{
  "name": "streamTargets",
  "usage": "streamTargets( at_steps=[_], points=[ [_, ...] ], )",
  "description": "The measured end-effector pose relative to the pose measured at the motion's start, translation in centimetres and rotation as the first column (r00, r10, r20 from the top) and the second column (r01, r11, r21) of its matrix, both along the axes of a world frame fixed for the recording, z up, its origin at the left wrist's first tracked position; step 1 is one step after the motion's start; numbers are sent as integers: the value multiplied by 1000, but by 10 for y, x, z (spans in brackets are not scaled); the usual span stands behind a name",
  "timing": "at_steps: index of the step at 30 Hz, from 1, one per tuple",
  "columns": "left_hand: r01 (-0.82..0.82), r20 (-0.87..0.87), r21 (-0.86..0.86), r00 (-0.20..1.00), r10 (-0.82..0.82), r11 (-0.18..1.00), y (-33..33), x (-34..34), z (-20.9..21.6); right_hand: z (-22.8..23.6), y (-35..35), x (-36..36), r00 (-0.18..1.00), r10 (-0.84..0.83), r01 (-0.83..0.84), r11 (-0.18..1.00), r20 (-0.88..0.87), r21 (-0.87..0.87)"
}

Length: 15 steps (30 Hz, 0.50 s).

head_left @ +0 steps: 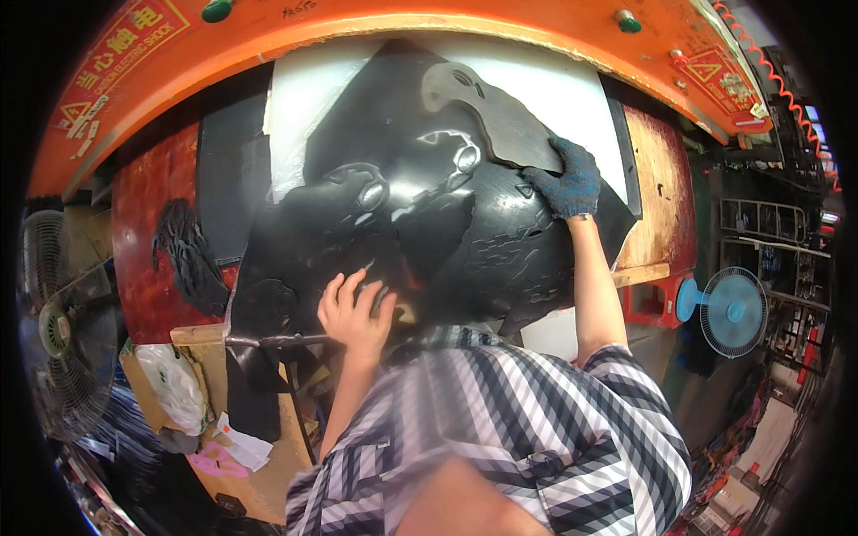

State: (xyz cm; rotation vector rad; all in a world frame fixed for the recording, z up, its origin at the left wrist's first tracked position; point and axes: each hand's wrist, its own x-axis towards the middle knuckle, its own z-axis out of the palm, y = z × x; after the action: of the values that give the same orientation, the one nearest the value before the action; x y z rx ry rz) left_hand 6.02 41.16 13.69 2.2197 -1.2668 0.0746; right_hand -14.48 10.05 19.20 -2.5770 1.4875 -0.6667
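Observation:
A large black sheet that looks like leather point(420, 241) spreads over the white board, glossy and uneven, with cut shapes and slits in it. On its far part lies a flat, curved grey plate point(518, 125), resembling a cutting die, with small slots at its far left end. My right hand point(572, 179), in a blue-grey glove, grips the plate's right end, thumb on the near side. My left hand point(357, 313) is bare, fingers apart over the sheet's near edge. Two shiny outlined shapes point(362, 189) show in the sheet's middle; whether they are cuts or metal, I cannot tell.
An orange machine beam point(429, 25) crosses the far side. Black scraps point(183, 250) lie on the red board at left. A blue fan point(733, 311) stands at right, another fan point(58, 330) at left. Below the left edge sits a box with a plastic bag point(170, 384).

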Motion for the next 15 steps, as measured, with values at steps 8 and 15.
streamTargets(
  at_steps=[8,15],
  points=[
    [67,63,-225,997,-54,972,1,24,-4,-3,6,17,1000,-2,2,1000,-14,-16],
    [48,67,-246,997,-32,968,-7,41,-12,-7,-6,34,999,1,1,1000,-42,26]
  ],
)
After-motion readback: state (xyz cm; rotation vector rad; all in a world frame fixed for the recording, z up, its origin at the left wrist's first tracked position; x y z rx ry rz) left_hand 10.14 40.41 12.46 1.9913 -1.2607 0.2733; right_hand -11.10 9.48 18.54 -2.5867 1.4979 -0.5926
